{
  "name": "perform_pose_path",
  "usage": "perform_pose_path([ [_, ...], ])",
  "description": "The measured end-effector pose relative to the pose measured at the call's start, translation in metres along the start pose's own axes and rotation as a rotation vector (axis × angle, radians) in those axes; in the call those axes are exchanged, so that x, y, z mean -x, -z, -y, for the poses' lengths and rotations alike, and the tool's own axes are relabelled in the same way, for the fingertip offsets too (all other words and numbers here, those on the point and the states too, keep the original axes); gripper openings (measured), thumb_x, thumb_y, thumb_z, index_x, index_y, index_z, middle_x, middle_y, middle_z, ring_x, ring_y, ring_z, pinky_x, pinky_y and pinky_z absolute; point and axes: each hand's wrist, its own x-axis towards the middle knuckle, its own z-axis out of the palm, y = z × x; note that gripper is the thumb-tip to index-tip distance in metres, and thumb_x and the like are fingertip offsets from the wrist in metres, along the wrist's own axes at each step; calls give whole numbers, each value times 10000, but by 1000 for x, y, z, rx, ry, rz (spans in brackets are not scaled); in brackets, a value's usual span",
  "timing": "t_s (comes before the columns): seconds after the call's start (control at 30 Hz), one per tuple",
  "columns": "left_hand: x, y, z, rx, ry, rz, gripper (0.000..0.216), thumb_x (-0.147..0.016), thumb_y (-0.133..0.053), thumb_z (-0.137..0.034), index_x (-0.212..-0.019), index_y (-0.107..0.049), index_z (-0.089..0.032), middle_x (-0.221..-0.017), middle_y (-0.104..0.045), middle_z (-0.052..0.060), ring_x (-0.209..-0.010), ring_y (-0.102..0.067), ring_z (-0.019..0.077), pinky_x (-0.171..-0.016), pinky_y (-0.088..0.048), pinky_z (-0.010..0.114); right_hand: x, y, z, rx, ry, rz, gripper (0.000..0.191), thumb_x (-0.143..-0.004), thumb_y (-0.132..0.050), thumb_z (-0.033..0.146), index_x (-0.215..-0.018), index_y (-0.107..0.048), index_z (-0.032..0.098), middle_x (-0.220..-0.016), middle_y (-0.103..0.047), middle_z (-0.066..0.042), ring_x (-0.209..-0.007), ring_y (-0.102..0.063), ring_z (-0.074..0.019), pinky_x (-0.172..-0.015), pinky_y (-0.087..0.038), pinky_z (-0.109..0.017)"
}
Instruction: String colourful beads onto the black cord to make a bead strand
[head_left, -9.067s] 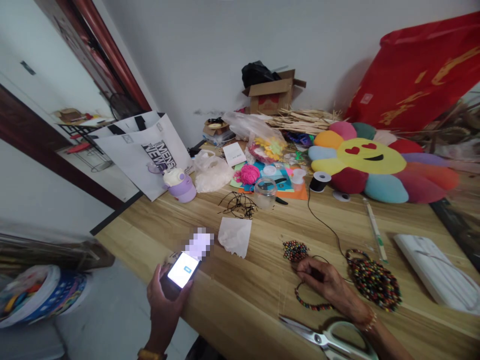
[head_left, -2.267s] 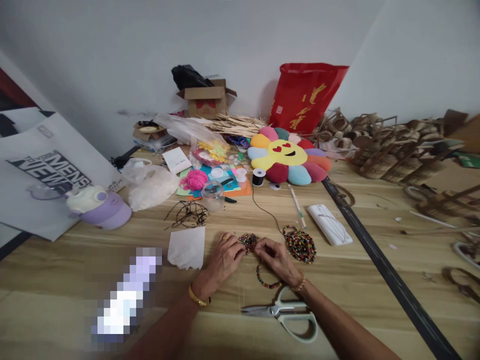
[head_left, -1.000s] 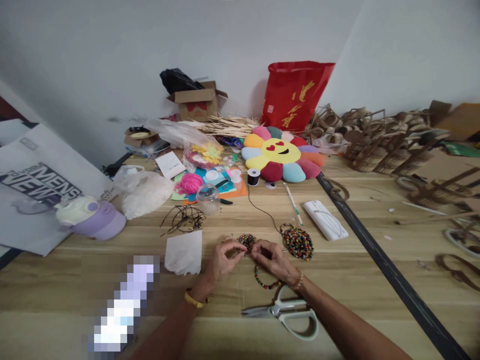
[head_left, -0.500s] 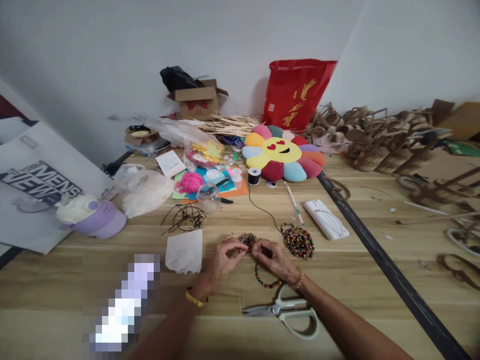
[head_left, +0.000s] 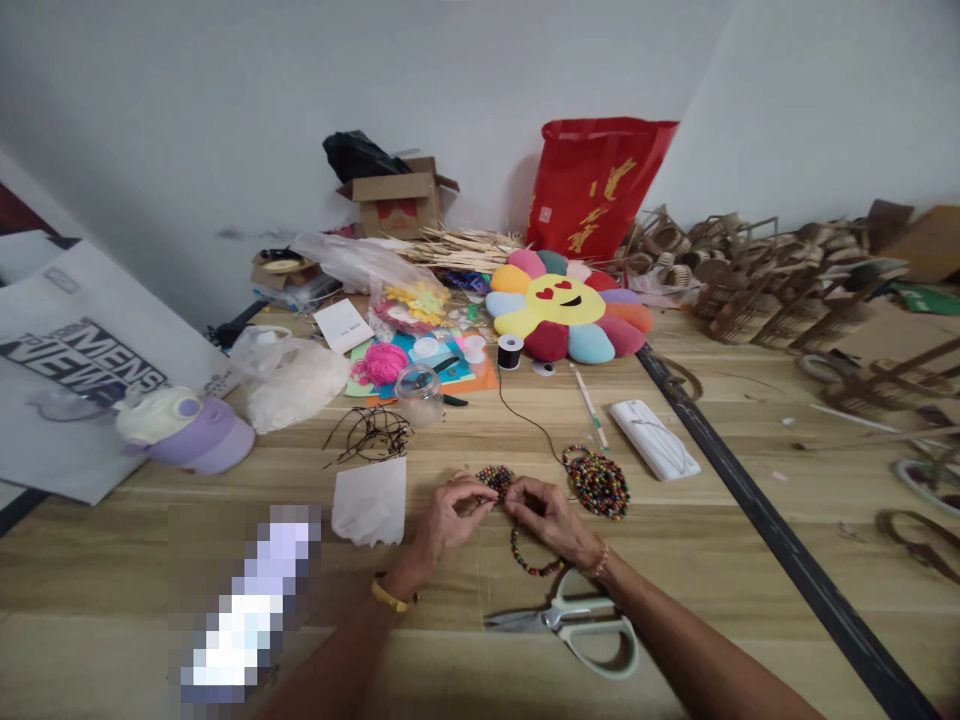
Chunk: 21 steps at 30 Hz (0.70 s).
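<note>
My left hand (head_left: 454, 515) is closed in a pinch, thumb against forefinger, and whatever sits at its fingertips is too small to make out. Facing it, my right hand (head_left: 551, 518) pinches a string of multicoloured beads (head_left: 529, 568), which loops down below the palm. Just behind the fingertips lies a cluster of the same beads (head_left: 495, 475). A larger coil of beads (head_left: 600, 485) rests to the right of my right hand. Black cord runs toward that coil from a spool (head_left: 510, 352). Below my right wrist lie white-handled scissors (head_left: 559, 618), blades pointing left.
Left of my hands are a paper scrap (head_left: 369, 502), black cord pieces (head_left: 367, 435) and a blurred-out object (head_left: 251, 605). A clear jar (head_left: 418, 393), pink yarn (head_left: 382, 364) and flower cushion (head_left: 566, 305) stand behind. A white power bank-like block (head_left: 654, 440) and woven baskets (head_left: 772, 300) are rightward.
The view has shifted very slightly. Both hands keep the same pinch at the same place, and the beads and scissors have not visibly moved.
</note>
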Motion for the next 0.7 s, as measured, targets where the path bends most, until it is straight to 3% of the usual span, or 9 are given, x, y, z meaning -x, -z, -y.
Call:
perform_pose_path([
  [0.7, 1, 1, -1, 9, 47, 12, 68, -753, -656, -170, -769, -721, -175, -736, -714, 60, -735, -635, 178, -685, -514, 286, 1, -1, -4, 8, 22, -7, 263, -873, -530, 381, -749, -568, 153, -643, -520, 3, -593, -453, -121, -556, -362, -225],
])
